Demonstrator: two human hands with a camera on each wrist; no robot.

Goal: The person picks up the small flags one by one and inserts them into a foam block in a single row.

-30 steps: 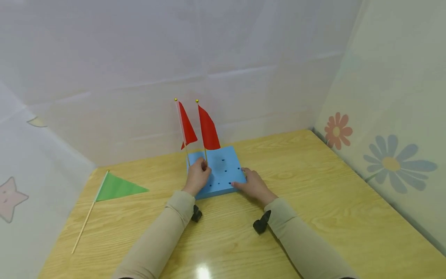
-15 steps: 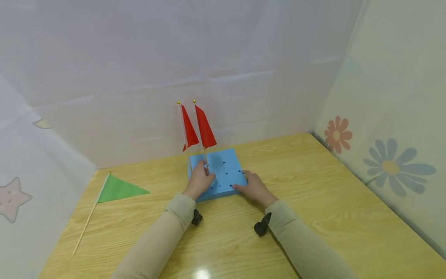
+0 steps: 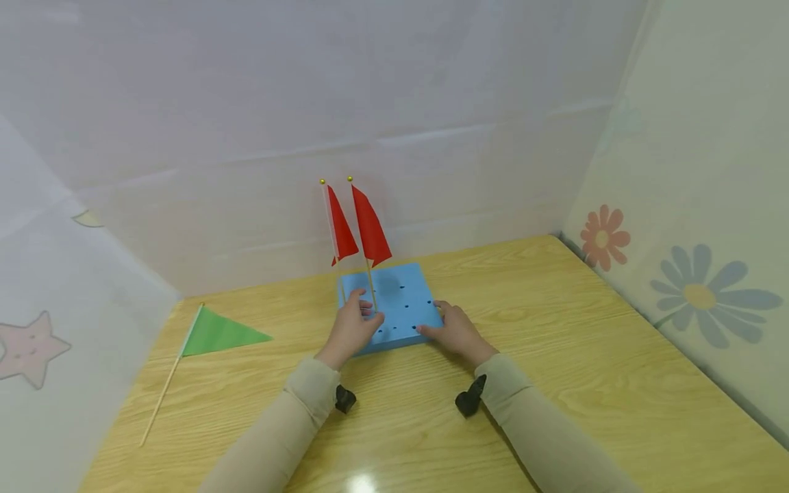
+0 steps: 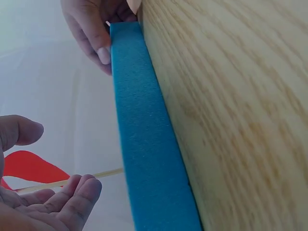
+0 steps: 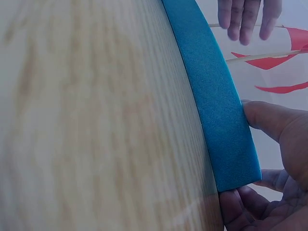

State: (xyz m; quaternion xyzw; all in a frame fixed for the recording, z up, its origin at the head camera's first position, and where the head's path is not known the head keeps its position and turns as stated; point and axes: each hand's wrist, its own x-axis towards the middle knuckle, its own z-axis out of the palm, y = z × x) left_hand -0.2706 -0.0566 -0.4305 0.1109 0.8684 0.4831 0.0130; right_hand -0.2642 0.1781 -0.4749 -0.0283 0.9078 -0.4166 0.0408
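A blue foam block (image 3: pixel 407 316) with several small holes lies flat near the back of the table. Two red triangular flags, a left one (image 3: pixel 342 233) and a right one (image 3: pixel 371 229), stand in it on thin sticks with gold ball tips, leaning slightly left. My left hand (image 3: pixel 350 327) is just over the block's left side, thumb and fingers spread, near the right flag's stick; the left wrist view shows the thumb well apart from the fingers. My right hand (image 3: pixel 459 334) holds the block's front right corner, thumb on top and fingers along the side.
A green triangular flag (image 3: pixel 224 332) on a wooden stick lies on the table (image 3: pixel 555 383) at the left. A white cloth wall (image 3: pixel 444 185) rises close behind the block. At the right stands another cloth wall with printed flowers (image 3: pixel 699 296).
My left thumb and fingers have let go of the right red flag's stick and spread apart. The flag stays standing in the block. My right hand keeps its hold on the corner.
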